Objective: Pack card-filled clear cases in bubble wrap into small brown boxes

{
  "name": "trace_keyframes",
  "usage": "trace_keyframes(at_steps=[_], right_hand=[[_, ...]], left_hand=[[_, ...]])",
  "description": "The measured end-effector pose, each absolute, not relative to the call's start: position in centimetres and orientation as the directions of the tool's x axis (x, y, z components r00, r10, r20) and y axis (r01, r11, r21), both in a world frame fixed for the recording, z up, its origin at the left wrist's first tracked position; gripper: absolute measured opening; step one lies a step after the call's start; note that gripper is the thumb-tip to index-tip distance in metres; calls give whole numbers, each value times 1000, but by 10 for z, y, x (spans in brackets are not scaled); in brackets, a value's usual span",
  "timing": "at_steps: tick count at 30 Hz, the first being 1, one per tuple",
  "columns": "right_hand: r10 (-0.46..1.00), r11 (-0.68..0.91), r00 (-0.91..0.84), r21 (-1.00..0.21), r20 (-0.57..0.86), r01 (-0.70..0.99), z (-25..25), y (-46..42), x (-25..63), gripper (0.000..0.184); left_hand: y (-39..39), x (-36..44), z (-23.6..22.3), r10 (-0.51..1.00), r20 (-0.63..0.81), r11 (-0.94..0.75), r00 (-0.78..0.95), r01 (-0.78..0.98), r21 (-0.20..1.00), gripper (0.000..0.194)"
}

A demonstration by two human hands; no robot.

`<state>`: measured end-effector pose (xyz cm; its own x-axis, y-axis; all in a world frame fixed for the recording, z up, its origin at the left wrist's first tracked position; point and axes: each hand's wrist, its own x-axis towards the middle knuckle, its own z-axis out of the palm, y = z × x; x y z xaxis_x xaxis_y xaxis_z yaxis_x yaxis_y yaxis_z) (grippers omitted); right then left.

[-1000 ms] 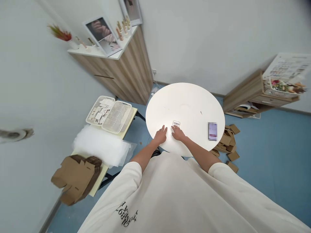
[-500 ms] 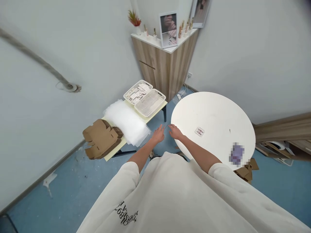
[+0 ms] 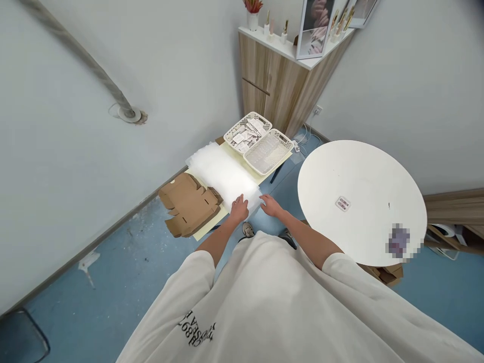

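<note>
Right hand (image 3: pixel 271 205) has left the white table (image 3: pixel 359 171), over blue floor (image 3: pixel 284 189) near sheets (image 3: pixel 223 170).

white sheet stack (image 3: pixel 221 169) | translucent edges | flat | on yellow table (image 3: pixel 207 228)

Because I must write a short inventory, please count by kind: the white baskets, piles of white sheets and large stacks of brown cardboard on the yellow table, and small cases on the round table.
White baskets: 2
Pile of white sheets: 1
Large stack of brown cardboard: 1
Small case: 1
Total: 5
</note>
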<state>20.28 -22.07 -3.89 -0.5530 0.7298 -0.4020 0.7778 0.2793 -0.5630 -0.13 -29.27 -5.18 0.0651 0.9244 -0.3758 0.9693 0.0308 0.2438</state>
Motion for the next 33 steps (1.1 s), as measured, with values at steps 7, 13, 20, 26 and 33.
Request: trace_keyframes(at_steps=[7,13,20,26,33], right_hand=[[712,252,-535,-545,-455,799,-41,-223,185,53],[704,227,-515,-533,-489,815,-48,-221,174,52],[700,246,-528,-533,-480,810,-59,-224,168,51],[720,218,-522,-565,-457,796,-57,-219,157,51],[753,55,-393,-544,-529,837,-55,-215,140,48]], left_hand=[[-297,-14,-56,882,-458,27,112,958,285,46],[-300,-21,-54,870,-468,-6,158,951,309,49],[-303,-25,-51,881,-440,-15,175,939,343,59],[-304,-29,-47,928,-333,-31,168,924,381,63],[-305,-33,-48,891,-418,-28,177,941,337,48]])
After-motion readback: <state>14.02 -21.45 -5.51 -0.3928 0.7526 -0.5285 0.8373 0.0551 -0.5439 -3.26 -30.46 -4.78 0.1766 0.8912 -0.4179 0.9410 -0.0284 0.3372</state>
